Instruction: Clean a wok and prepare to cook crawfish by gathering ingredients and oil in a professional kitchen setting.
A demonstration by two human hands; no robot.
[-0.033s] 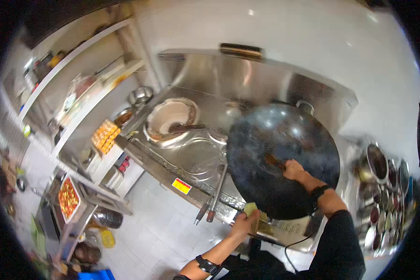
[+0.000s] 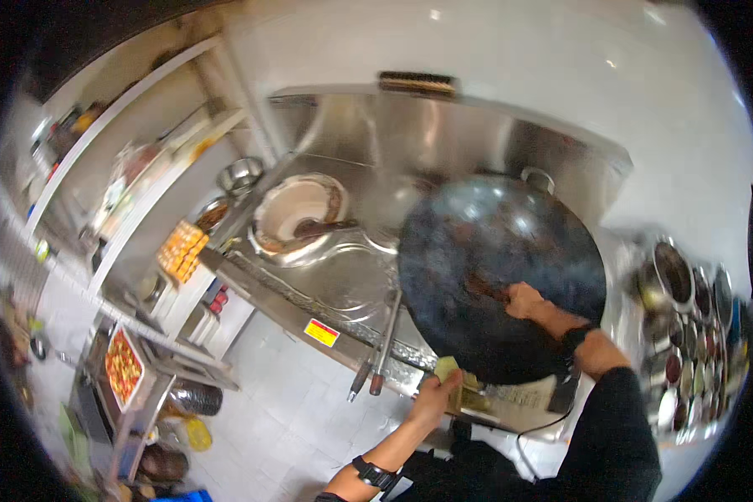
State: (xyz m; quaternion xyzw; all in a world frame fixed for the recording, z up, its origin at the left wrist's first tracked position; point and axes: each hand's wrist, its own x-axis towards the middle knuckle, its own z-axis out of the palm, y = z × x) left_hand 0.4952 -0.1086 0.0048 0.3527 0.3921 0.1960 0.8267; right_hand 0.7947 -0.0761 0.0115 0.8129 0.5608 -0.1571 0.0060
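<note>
A large dark wok (image 2: 502,343) rests tilted on the steel stove, its inside shiny with dark smears. My right hand (image 2: 525,301) reaches into it, fingers wrapped round a brown scrubbing brush (image 2: 484,287) whose head meets the wok's inner surface; motion blurs it. At the near left of the wok's rim, my left hand (image 2: 429,402) grips a folded yellow-green cloth (image 2: 448,366). Whether the cloth is clasped round a wok handle is hidden.
Left of the wok stands a wide pale pot (image 2: 263,219) with a ladle (image 2: 326,227) across it. Long-handled tools (image 2: 383,356) overhang the stove's front edge. Seasoning containers (image 2: 673,368) crowd the right. Shelves (image 2: 163,188) and a tray of chopped red food (image 2: 125,368) are at left.
The whole view has shifted slightly, so the stove and wok appear a little further left and up. Both hands keep their holds; the brush stays in the wok.
</note>
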